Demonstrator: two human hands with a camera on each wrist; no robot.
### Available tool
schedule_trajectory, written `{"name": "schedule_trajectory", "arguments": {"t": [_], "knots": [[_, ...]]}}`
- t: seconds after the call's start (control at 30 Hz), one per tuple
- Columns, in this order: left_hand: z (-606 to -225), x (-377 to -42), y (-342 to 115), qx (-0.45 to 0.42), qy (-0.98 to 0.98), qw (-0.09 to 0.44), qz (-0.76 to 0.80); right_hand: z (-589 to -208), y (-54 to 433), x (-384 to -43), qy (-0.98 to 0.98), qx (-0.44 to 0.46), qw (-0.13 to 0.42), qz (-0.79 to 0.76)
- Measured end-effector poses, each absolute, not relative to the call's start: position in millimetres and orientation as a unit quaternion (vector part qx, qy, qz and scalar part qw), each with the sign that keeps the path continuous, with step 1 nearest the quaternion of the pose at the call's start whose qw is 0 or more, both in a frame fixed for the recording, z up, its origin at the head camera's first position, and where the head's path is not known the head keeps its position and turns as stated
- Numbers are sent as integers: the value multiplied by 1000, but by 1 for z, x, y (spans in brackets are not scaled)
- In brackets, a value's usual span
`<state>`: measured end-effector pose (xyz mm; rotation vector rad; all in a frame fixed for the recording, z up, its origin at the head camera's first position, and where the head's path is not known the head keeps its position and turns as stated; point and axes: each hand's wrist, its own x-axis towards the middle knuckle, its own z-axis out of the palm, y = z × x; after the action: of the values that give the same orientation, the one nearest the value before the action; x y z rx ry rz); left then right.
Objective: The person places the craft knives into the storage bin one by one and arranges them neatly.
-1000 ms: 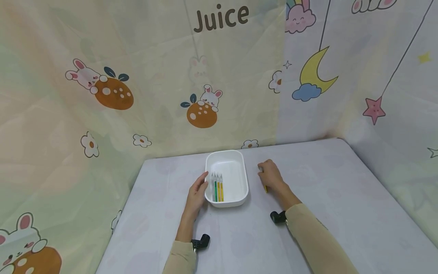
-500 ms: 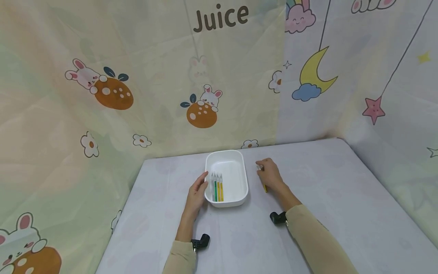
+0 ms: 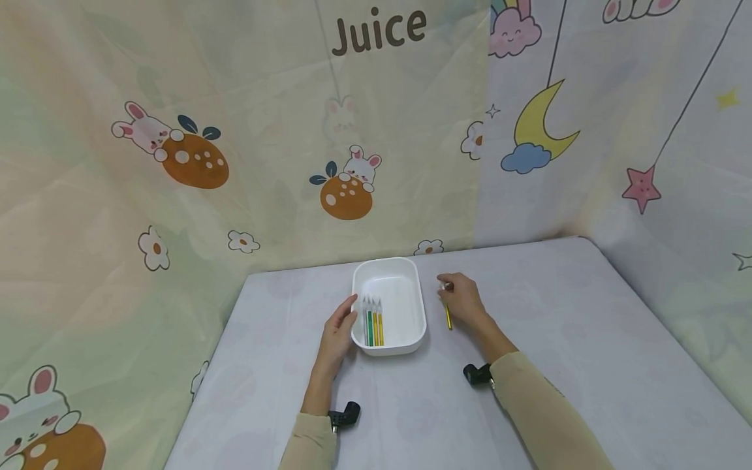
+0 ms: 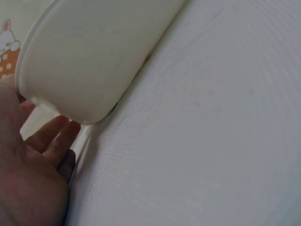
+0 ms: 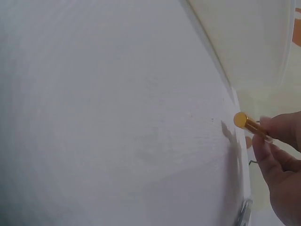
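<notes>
While more gold pen (image 3: 449,317) shows than before, right hand (image 3: 463,300) pinches it; left hand (image 3: 337,334), fingers relaxed, touches tray (image 3: 404,312) between them.

The left hand (image 3: 336,336) is at the left side of the tray (image 3: 405,313), its fingers (image 4: 63,139) loosely extended and their tips touching the tray's outer wall. The left wrist (image 3: 317,388) lies nearer than the tray and to its left, bare down to the beige left sleeve (image 3: 311,444). The right hand (image 3: 464,300) is right of the tray and apart from it, knuckles up, thumb (image 5: 284,127) and fingers pinched. The right wrist (image 3: 492,336) is farther right of the tray, and the right sleeve (image 3: 546,411) slants up toward it from nearer than the tray.
</notes>
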<state>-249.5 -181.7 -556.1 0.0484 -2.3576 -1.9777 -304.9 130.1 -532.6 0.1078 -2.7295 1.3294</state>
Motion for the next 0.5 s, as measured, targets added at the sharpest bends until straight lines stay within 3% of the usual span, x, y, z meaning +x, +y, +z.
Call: {"name": "schedule_trajectory", "arguments": {"t": [0.5], "knots": [[-556,-250,-182,16,-766,28,-642,-519,124,-305,-885,24,59,461]]}}
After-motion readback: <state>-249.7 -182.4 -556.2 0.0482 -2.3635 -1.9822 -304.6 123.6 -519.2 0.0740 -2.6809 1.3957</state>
